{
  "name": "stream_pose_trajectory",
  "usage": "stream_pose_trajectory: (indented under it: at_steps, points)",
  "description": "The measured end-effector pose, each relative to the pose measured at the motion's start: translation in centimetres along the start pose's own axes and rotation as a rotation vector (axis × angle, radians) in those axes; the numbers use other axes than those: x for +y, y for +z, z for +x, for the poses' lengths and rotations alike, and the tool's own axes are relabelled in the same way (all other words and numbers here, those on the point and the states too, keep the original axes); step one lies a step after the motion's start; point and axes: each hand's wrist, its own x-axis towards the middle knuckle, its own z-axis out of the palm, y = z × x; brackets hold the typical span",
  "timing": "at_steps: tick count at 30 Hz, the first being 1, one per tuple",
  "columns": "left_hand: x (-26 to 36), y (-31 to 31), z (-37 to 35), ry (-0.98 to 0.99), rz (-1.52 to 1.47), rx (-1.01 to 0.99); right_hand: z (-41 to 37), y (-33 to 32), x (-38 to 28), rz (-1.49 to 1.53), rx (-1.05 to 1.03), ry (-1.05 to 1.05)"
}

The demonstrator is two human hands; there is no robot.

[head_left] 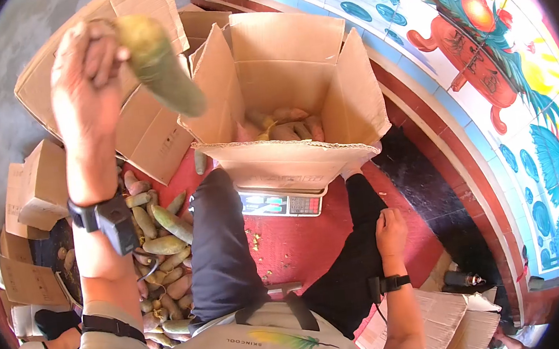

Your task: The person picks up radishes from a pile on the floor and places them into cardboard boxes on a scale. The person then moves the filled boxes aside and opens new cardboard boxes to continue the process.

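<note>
My left hand is raised at the upper left, with its fingers closed round the yellowish end of a long green radish. The radish points down and to the right, slightly blurred, near the open flaps of a cardboard box. Inside that box several radishes lie at the bottom. It stands on a digital scale in front of my knees. My right hand rests on my right thigh, fingers curled in with nothing seen in them.
A heap of radishes lies on the red floor left of my leg. Other cardboard boxes stand at the left; flattened cardboard lies at lower right. Another person's arm shows at lower left. A painted tile wall runs along the right.
</note>
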Motion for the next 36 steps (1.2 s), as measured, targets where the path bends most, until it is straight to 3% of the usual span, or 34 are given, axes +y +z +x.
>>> stream_pose_trajectory:
  at_steps: [2,3,4,9,12,16,18,20,22,28,34,36]
  points:
    - [-1.9,1.8,0.1,-0.055,0.008,0.053,-0.1,0.2,0.1,-0.001,0.01,0.005]
    - [-3.1,1.1,0.3,-0.097,0.003,-0.129,-0.1,0.3,0.2,-0.002,0.01,0.01]
    - [-4.2,2.4,-0.3,-0.14,0.032,-0.067,-0.2,0.4,0.3,-0.008,0.011,0.01]
    - [-9.4,3.4,-2.4,-0.225,0.213,-0.338,-0.2,0.0,0.1,-0.012,0.02,0.006]
    - [-10.5,3.5,-4.0,-0.426,0.506,-0.558,-0.2,0.0,0.1,-0.01,0.022,0.012]
    - [-11.9,2.2,-6.0,-0.516,0.775,-0.695,-0.2,0.3,0.4,-0.01,0.023,0.017]
    - [-12.2,1.1,-6.5,0.039,1.245,-0.916,-0.2,0.4,0.4,-0.015,0.025,0.018]
    - [-11.3,1.1,-7.0,-0.04,1.232,-0.879,-0.1,0.3,0.3,0.012,0.038,-0.003]
    - [-10.4,0.7,-7.4,0.153,1.154,-0.726,-0.2,0.5,0.3,0.01,0.044,0.002]
    - [-7.9,-1.4,-10.5,0.358,1.189,-0.52,0.0,0.4,0.3,0.01,0.051,-0.007]
    - [-8.0,-7.5,-14.2,0.263,1.226,-0.352,-0.1,0.3,0.3,0.03,0.028,0.004]
    - [-8.3,-9.5,-15.6,0.111,1.237,-0.295,0.0,0.4,0.3,0.04,0.017,0.004]
